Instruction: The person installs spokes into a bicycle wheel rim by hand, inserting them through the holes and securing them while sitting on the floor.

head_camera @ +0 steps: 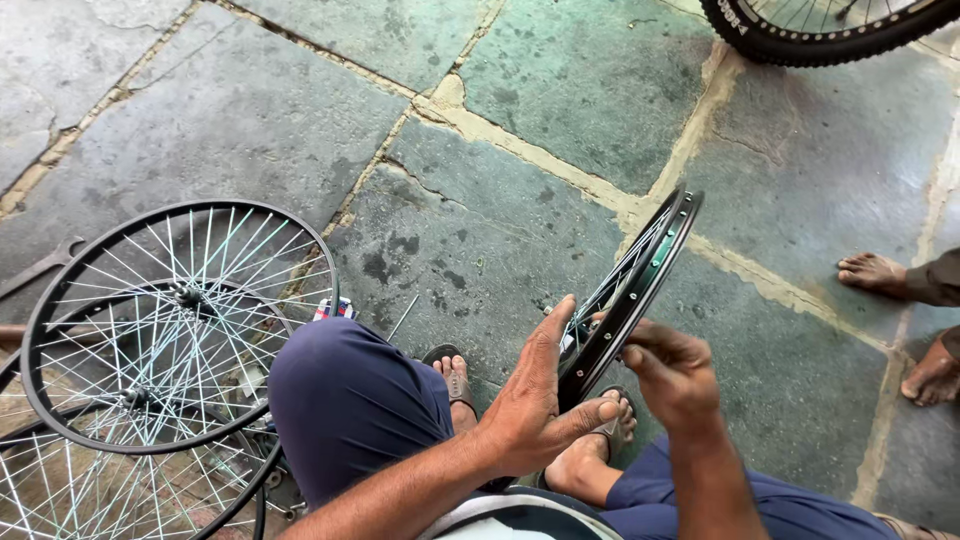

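Note:
A black bicycle wheel rim point(650, 262) with thin spokes stands upright on edge on the stone floor between my feet. My left hand point(540, 400) rests flat against its near left side, fingers straight and thumb spread. My right hand point(672, 372) is curled around the rim's edge from the right, fingers closed on it. My knees in dark blue shorts point(350, 400) frame the wheel, and my sandalled feet point(455, 375) sit below it.
Two more spoked wheels point(175, 320) lie stacked on the floor at the left, with a loose spoke point(402, 318) beside them. A tyred bicycle wheel point(820, 30) shows at the top right. Another person's bare feet point(880, 275) stand at the right edge.

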